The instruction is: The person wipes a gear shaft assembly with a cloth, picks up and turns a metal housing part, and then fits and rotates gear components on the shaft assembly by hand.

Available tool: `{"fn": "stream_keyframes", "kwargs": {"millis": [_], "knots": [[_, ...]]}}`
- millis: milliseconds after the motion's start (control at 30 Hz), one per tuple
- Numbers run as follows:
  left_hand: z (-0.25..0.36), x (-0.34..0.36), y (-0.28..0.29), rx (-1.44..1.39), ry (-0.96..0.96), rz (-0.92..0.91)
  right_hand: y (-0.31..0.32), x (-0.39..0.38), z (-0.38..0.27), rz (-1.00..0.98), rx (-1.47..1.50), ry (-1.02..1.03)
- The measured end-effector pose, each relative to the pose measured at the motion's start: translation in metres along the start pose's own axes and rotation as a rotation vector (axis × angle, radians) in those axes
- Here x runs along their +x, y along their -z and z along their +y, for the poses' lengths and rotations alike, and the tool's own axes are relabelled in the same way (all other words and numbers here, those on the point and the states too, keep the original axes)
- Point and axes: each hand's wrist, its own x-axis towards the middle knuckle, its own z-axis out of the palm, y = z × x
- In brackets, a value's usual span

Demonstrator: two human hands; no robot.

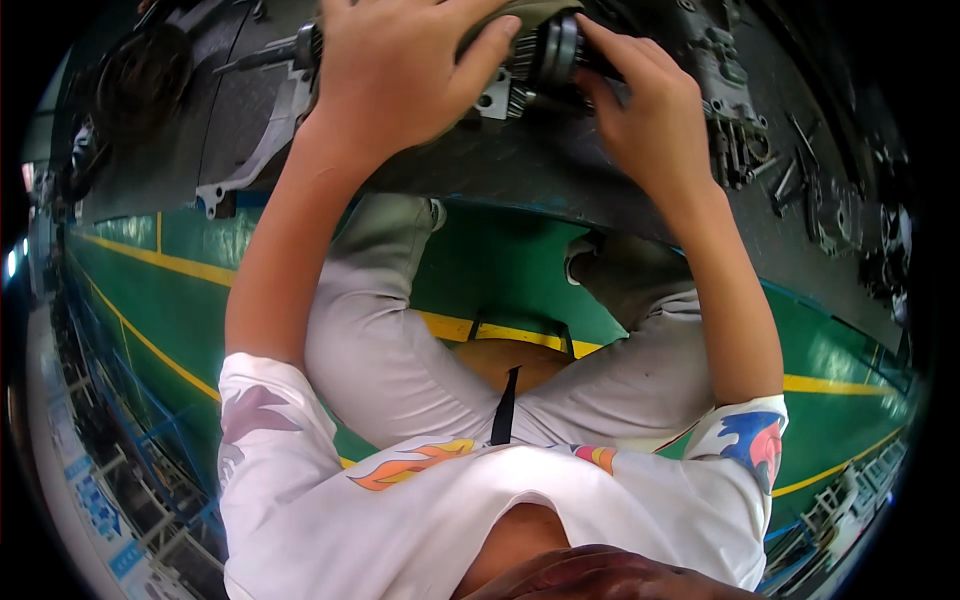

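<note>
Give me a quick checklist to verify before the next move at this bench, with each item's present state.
1. Right hand at the gear stack: ok, fingertips at its right end.
2. Left hand fully in frame: not ok, fingers run past the top edge.
3. Left hand's grip: cannot tell, its back hides what lies beneath.
4. Gear stack properly seated: cannot tell, partly covered.
5. Loose metal pieces apart from both hands: ok, they lie farther right on the workbench.
6. Short sleeves away from the gears: ok.

Green floor [500, 255] with yellow lines [180, 263] beneath a dark workbench [560, 175].
</note>
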Motion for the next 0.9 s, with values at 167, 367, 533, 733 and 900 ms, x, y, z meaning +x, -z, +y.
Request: {"fn": "stream_keyframes", "kwargs": {"millis": [167,367,533,733,900], "knots": [[-0.006,-0.004,0.0,-0.029,0.009,-0.006,0.007,0.004,0.001,-0.038,-0.024,0.069],[-0.012,-0.009,-0.002,-0.039,0.008,0.045,0.014,0.005,0.009,-0.065,-0.064,0.156],[-0.013,-0.013,-0.007,-0.034,0.004,0.061,0.012,0.0,0.006,-0.121,-0.078,0.117],[-0.014,-0.021,-0.001,-0.006,0.02,0.095,0.015,-0.001,-0.007,-0.129,-0.021,0.069],[-0.012,-0.019,-0.003,-0.032,0.022,0.125,0.031,-0.015,0.018,-0.123,-0.02,-0.119]]}}
